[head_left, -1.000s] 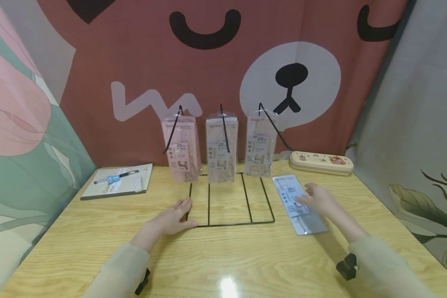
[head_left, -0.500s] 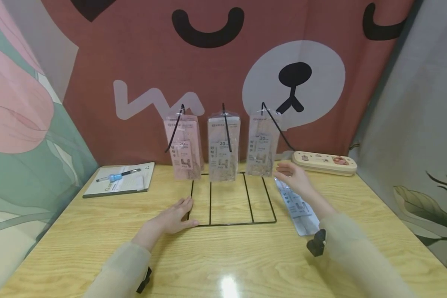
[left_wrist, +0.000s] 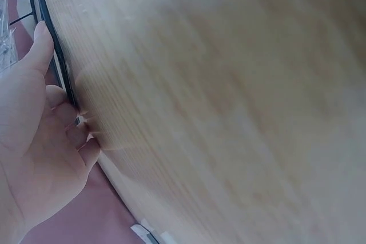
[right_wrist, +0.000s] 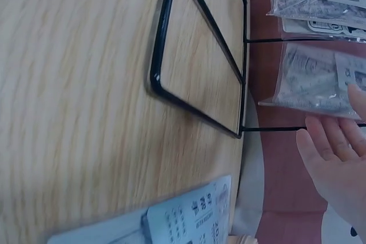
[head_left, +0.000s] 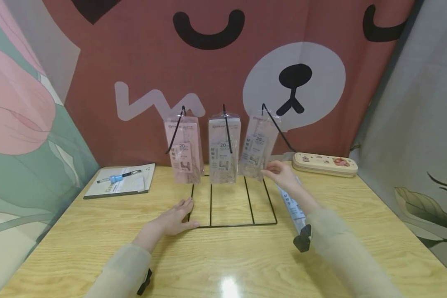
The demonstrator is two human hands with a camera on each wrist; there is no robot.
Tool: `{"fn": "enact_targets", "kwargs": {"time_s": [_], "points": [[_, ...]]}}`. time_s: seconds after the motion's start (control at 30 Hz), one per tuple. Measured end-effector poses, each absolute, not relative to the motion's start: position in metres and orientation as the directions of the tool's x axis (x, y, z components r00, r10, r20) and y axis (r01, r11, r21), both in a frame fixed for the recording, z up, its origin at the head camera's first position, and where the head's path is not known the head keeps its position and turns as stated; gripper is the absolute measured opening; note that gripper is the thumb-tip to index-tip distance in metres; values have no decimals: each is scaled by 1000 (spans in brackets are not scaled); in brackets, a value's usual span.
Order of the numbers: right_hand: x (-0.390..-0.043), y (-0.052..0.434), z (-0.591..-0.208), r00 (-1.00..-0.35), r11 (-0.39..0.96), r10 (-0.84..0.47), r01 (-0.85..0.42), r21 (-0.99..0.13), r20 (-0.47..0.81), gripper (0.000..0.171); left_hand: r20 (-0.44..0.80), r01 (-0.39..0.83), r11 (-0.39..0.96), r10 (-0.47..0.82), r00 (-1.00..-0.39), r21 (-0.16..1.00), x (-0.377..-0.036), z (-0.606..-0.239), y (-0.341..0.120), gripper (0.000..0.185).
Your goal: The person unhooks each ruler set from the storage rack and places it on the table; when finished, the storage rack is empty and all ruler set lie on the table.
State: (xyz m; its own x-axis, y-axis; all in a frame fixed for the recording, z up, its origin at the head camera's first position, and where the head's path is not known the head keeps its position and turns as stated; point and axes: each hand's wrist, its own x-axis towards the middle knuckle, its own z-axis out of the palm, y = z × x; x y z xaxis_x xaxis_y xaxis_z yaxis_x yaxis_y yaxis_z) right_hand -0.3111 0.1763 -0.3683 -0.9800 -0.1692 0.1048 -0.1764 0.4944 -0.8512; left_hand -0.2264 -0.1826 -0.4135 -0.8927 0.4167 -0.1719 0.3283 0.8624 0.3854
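Observation:
A black wire display rack (head_left: 242, 225) stands on the wooden table, its base lying flat. Three clear plastic packets with printed cards hang from its arms: a pink packet (head_left: 184, 151) at left, a pale packet (head_left: 224, 151) in the middle and a greyish packet (head_left: 256, 149) at right. Straight-fingered, my right hand (head_left: 284, 178) touches the lower right edge of the right packet, which tilts with its bottom to the left. My left hand (head_left: 173, 217) rests on the base's front left corner. A blue packet (head_left: 291, 207) lies beside the rack, partly hidden by my right forearm.
A cream pencil case (head_left: 324, 164) lies at the back right. At the back left, a notebook (head_left: 94, 188) bears a blue and black pen (head_left: 117, 178) and a small whitish block (head_left: 140, 184). A curtain with a bear print (head_left: 141, 54) rises behind the table.
My right hand has moved left and forward from over the blue packet to the right hanging packet, whose bottom has swung left. The left hand has stayed on the rack's base.

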Motion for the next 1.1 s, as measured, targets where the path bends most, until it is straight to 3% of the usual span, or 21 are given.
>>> {"fn": "enact_targets", "kwargs": {"time_s": [0.27, 0.47, 0.73, 1.1], "points": [[-308, 172, -366, -979, 355, -182, -148, -923, 87, 50, -174, 324, 858, 418, -892, 399, -224, -412, -179, 80], [-290, 176, -365, -986, 349, -157, -111, -931, 59, 44, -180, 319, 859, 415, -892, 401, -224, -410, -179, 80], [-228, 189, -362, -953, 291, -289, -173, -941, 86, 45, -185, 318, 864, 412, -892, 390, -223, -409, -182, 81], [-153, 211, -362, -958, 321, -286, -76, -944, -20, 37, -192, 318, 867, 411, -891, 383, -223, -410, -181, 81]]}}
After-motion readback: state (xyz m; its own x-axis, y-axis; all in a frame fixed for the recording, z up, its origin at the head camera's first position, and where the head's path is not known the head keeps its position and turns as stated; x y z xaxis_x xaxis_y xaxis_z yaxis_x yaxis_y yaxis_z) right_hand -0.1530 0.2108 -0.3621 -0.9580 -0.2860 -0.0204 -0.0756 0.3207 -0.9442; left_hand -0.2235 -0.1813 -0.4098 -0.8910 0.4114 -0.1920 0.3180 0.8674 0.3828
